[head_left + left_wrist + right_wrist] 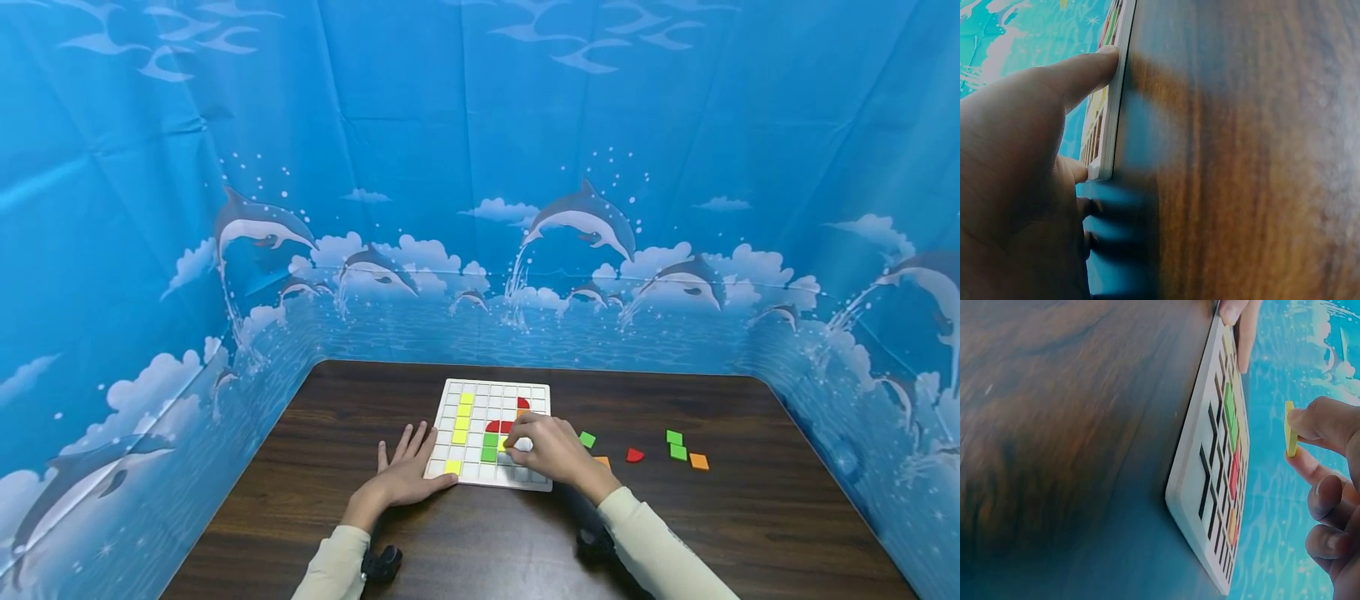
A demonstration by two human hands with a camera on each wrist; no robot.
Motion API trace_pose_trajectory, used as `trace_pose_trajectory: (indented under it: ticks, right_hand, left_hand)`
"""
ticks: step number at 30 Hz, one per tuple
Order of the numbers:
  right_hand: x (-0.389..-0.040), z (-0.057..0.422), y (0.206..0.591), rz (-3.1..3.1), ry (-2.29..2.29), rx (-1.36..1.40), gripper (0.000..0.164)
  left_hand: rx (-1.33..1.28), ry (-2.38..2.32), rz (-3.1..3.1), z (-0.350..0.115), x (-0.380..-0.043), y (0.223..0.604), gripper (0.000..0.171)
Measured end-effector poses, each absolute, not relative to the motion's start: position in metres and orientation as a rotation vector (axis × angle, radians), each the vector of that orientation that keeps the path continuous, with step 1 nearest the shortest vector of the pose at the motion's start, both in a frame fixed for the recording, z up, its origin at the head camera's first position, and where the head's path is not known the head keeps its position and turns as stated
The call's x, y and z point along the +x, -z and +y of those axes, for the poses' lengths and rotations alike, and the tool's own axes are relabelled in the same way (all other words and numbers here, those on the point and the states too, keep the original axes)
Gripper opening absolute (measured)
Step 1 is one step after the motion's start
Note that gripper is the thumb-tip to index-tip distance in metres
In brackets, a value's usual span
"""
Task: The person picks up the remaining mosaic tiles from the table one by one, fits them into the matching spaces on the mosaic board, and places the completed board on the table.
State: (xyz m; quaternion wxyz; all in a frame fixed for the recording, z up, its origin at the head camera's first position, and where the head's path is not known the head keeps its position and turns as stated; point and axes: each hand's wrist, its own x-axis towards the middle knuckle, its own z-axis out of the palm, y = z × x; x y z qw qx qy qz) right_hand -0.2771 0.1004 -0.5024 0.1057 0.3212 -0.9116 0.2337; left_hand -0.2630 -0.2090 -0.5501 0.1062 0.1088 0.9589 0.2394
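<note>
A white gridded board [525, 482] lies on the dark wood table. My left hand [405, 477] rests at its left side with fingers spread, thumb on the near left corner. Over the board's right half, my right hand [553, 446] pinches a yellow square tile [1290, 428] between thumb and fingertip; in the right wrist view the tile is raised off the grid. Set in the board are a column of yellow tiles [462, 421], a lone yellow tile [453, 467] near the left thumb, green tiles [489, 450] and red rounded pieces [498, 427]. The right hand partly hides the right side.
Loose pieces lie right of the board: a green tile [587, 438], a partly hidden orange one [602, 461], a red rounded piece [635, 455], two more green tiles [676, 445] and another orange tile [699, 462]. A blue dolphin-print curtain [465, 333] surrounds the table.
</note>
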Motion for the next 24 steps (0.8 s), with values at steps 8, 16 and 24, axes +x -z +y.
trace_pose_trajectory:
  ticks: [8, 16, 24]
  right_hand:
    - [-0.281, 0.083, 0.505, -2.692, -0.709, 0.967, 0.006]
    - [-0.283, 0.067, 0.504, -2.692, -0.749, 1.023, 0.008]
    - [-0.286, 0.05, 0.504, -2.686, -0.74, 1.055, 0.007]
  left_hand:
    - [0.287, -0.627, 2.838, -0.21, -0.268, 0.559, 0.113]
    - [0.3, -0.712, 2.816, -0.207, -0.26, 0.545, 0.111]
    - [0.287, -0.671, 2.813, -0.205, -0.259, 0.538, 0.107]
